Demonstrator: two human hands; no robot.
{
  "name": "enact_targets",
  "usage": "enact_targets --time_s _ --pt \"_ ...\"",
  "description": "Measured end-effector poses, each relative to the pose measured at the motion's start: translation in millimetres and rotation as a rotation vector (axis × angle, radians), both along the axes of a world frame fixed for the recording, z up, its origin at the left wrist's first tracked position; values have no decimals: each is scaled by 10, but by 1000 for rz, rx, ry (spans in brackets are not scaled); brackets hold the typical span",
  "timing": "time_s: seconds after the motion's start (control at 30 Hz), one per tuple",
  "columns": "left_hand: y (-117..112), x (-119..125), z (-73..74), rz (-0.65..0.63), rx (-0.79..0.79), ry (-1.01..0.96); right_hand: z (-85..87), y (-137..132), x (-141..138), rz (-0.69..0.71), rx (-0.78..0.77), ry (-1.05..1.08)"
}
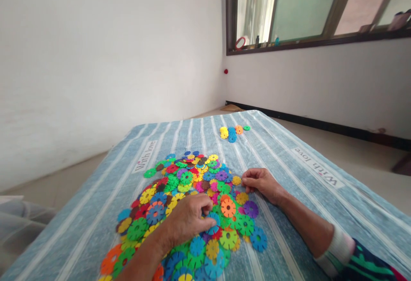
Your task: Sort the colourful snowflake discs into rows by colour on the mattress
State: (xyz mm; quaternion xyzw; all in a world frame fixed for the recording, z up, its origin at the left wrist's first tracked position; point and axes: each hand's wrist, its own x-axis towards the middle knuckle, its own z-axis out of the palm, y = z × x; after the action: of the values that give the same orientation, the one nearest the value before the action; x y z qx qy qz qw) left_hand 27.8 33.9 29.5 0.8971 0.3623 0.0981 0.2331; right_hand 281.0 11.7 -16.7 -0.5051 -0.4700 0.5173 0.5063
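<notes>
A wide heap of colourful notched plastic discs [186, 178], flower-like with a hole in the middle, covers the near part of the cloth. Over its centre, my left hand [191, 214] has bent fingers, with the thumb apart from the index finger. Its thumb tip lies at a blue disc [213, 225]; nothing shows gripped there. At the heap's right edge, my right hand [261, 183] has thumb and fingers drawn together beside a yellow disc [236, 180]. Whether anything is between those fingertips is hidden. An orange disc [227, 207] lies on top between the hands.
Farther back stand small groups of discs: yellow [224, 133], blue [231, 134], orange [239, 129] and one green disc [246, 128]. A blue striped cloth [289, 165] covers the table. White walls and a window [305, 7] lie beyond.
</notes>
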Motion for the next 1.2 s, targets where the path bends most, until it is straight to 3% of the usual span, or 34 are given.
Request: enact_targets --time_s 0.6,1.2 --pt "-71 10 110 -82 -17 175 -18 -13 13 15 -26 -29" --pt "-24 -32 47 -39 -78 45 -1 -17 7 13 -29 -54"
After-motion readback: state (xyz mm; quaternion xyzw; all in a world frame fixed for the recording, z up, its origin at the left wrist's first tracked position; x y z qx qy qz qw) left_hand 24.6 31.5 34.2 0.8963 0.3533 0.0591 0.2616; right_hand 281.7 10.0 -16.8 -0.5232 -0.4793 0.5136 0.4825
